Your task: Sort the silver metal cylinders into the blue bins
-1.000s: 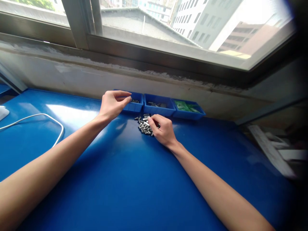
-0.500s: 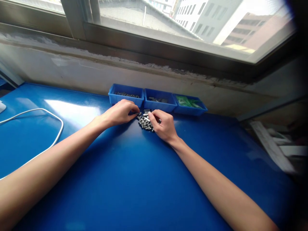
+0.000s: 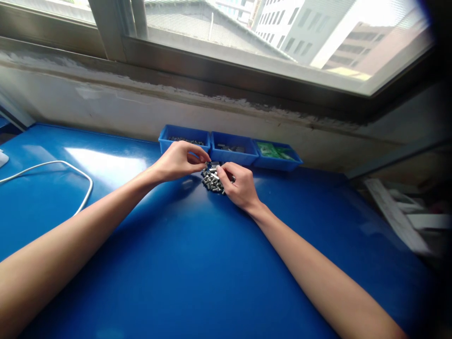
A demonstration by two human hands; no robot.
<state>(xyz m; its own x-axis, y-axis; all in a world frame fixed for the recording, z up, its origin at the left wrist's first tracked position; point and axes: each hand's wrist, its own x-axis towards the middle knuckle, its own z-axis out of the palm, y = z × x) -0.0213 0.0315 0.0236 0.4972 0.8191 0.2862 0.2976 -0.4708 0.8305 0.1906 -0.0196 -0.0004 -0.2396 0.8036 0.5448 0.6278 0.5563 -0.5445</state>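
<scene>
A small pile of short silvery metal pieces, some cylinder-like, lies on the blue table in front of the bins. At the pile's upper left is my left hand, thumb and index finger curved close together at a small piece too small to name. My right hand is closed at the pile's right side, fingers curled in. Between its thumb and index finger a shiny short metal piece seems to stick out. The curled fingers hide part of the pile.
Three blue bins stand in a row by the wall: the left bin with small metal parts, the middle bin with grey pieces, the right bin with green packets. A white cable curves across the table's left side.
My left hand has shifted slightly right and up, its fingertips now over the upper edge of the pile. My right hand stays almost where it was.
</scene>
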